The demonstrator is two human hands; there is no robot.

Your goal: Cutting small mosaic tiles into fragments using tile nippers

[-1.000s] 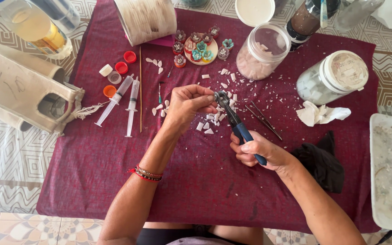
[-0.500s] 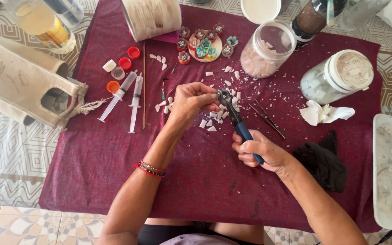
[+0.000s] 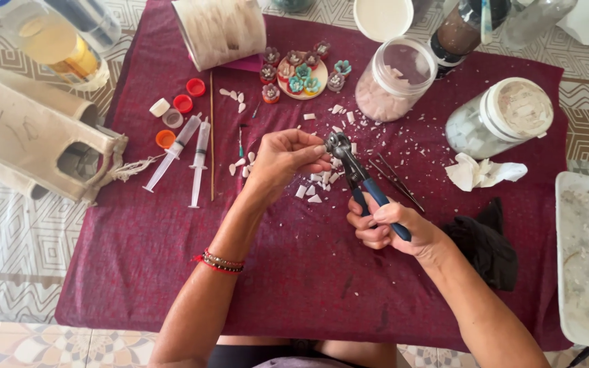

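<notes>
Your right hand [image 3: 393, 228] is wrapped tight around the blue-handled metal nippers [image 3: 359, 178], and the tool's long axis runs up and to the left from that hand, so its steel head sits right at your left hand [image 3: 282, 160]. The left fingers [image 3: 316, 150] are pinched narrow against the head, apparently feeding in a small white chip, though the piece itself is too tiny to make out, and you can't see how far the jaws are closed. The left hand is clearly the nearer one to the bite point. Just below the nipper head lies a scatter of white broken shards [image 3: 311, 191] on the dark red cloth [image 3: 138, 272] covering the tabletop. Right of the nippers are thin metal tweezers [image 3: 397, 180], then crumpled white tissue [image 3: 482, 172]. Left of them are two clear plastic syringes [image 3: 189, 158]. Above the head stands an open clear jar of pale pieces [image 3: 393, 82]. The bare cloth below the nippers, toward you, is the roomiest spot.
</notes>
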